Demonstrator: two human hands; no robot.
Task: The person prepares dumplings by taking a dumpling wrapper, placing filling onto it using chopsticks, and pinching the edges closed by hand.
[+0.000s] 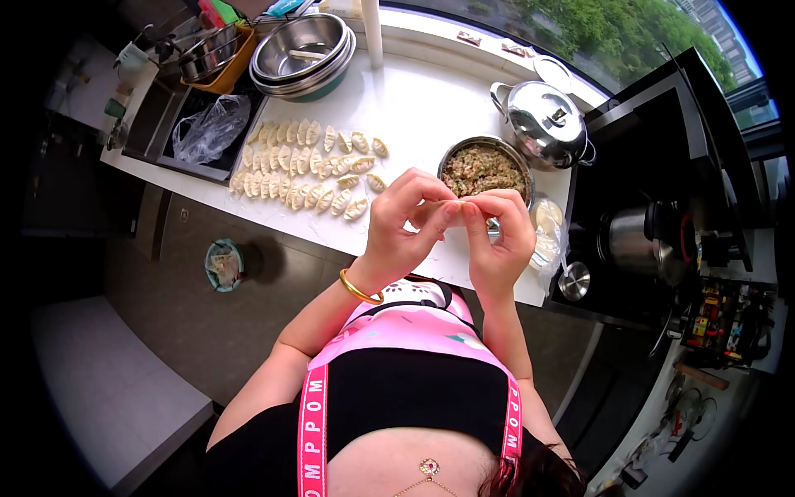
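Both hands meet in front of me above the counter's near edge. My left hand [410, 217] and my right hand [500, 236] pinch a dumpling [458, 202] between thumbs and fingers; only a small pale strip of it shows. Just behind the right hand stands a metal bowl of minced filling [484, 170], partly covered by the fingers. Left of my left hand, rows of folded dumplings [310, 161] lie on the white counter. To the right of my right hand is a plastic bag with pale round wrappers [546, 219].
A lidded steel pot [546, 124] stands behind the filling bowl. Stacked metal basins [302, 54] are at the back left, beside a sink with a clear plastic bag [211, 128]. The dark stove at right bears another pot [650, 240]. A small bin [224, 265] is on the floor.
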